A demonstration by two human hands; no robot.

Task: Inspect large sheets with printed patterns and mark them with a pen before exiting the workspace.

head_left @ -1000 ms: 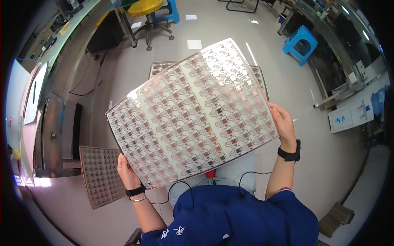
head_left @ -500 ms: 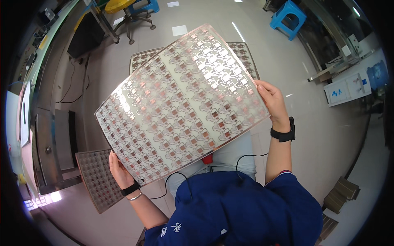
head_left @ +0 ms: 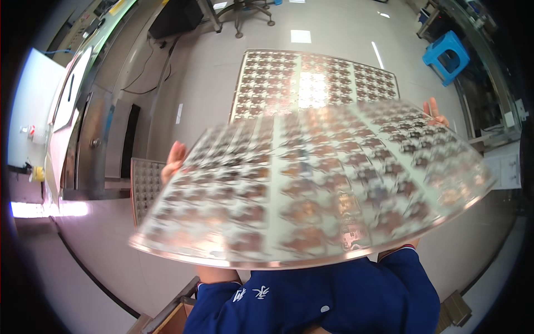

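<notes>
A large pale circuit board panel, covered in rows of coppery pads, spreads across the middle, smeared by motion. It tilts so that its near edge lies just above my blue shirt. My left hand grips its left edge, fingertips showing beside it and the rest hidden behind the panel. At the far right edge, my right hand holds on, with a few fingers sticking up past the rim. Beyond it stands a second circuit board panel of the same pattern, its lower part covered by the held one.
Another patterned panel leans at the left, partly hidden. A metal cabinet and a long workbench run along the left side. A blue plastic stool stands far right, and a wheeled chair base is at the top. A wooden box sits below left.
The held panel has turned level with my body and tipped, its near edge coming closer to me. My left hand has moved up and my right hand outward. The whole view has shifted.
</notes>
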